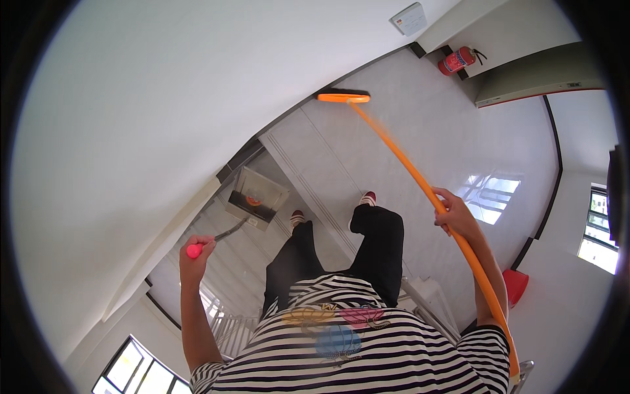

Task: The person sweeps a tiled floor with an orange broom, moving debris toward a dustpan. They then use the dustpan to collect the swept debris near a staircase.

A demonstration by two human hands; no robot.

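Observation:
My right hand (455, 213) is wrapped round the long orange handle of a broom (410, 167). The handle runs back past my right arm. At its far end the orange broom head (342, 98) with dark bristles lies on the floor along the foot of the wall. My left hand (196, 253) grips the pink-ended handle of a dustpan (264, 190). The pan is boxy and metallic, hangs or rests over the stairs beside the wall, and has an orange patch inside. I cannot tell whether it touches a step.
Stairs (226, 253) drop away at the left, with a railing (233, 331) lower down. My feet stand near the step edge (312, 174). A red fire extinguisher (457, 60) and a greenish cabinet (538, 75) are at the far right. A red bucket-like object (517, 287) stands right of my arm.

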